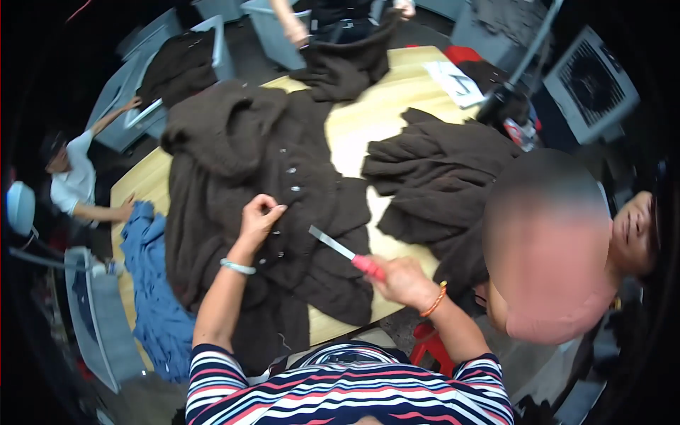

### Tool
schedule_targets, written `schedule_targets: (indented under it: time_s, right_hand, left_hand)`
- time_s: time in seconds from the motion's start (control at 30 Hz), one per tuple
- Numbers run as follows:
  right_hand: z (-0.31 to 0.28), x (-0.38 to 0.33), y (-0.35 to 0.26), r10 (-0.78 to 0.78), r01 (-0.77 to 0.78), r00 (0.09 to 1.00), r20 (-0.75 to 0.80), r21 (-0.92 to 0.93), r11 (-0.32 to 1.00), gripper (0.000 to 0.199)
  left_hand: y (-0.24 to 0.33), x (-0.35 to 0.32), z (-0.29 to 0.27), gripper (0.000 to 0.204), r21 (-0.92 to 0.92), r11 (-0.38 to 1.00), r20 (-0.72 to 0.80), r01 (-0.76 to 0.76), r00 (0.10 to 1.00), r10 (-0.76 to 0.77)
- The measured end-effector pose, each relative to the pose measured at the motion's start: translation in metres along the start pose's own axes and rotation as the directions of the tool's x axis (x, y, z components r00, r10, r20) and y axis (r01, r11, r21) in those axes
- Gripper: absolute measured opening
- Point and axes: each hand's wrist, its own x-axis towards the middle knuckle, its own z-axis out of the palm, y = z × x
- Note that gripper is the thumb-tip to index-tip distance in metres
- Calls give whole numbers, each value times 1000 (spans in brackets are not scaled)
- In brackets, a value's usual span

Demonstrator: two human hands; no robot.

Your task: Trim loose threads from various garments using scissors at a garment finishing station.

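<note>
A dark brown hooded garment (212,202) lies spread on the table in front of me, its hood at the far end. Small shiny fasteners run down its front. Over that front edge is my left hand (259,219), thumb and forefinger pinched together; whatever they hold, if anything, is too small to make out. My right hand (406,281) grips the red handle of a tool with a narrow, flat metal blade (331,242). The blade points toward the left hand, above the cloth and apart from the fingers. Its exact kind does not show.
More dark brown cloth (439,170) is heaped to the right on the light wood table (347,142). Blue cloth (152,290) hangs over the left edge. A person (552,248) is close on my right; others stand at the far side and left. Grey bins (95,319) surround the table.
</note>
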Motion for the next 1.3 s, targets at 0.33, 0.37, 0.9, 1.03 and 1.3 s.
schedule_targets:
  time_s: [0.33,0.37,0.9,1.03,1.3]
  right_hand:
    - [38,12,-58,54,-56,997,50,35,998,33]
    - [41,10,-64,52,-52,999,-7,87,995,34]
    - [71,-16,-107,282,-210,949,144,-380,901,33]
    - [119,-24,-85,206,-94,953,221,-432,897,36]
    - [78,-64,-34,466,-449,884,19,-239,861,27]
  left_hand:
    - [41,-87,-29,50,327,893,93,-309,951,295]
    - [49,-88,-42,62,470,761,40,-447,872,488]
    - [123,-166,-140,27,-273,962,456,-2,880,131]
    - [187,-229,-66,21,-560,828,698,31,556,451]
    - [236,-271,7,20,-653,745,757,132,106,645]
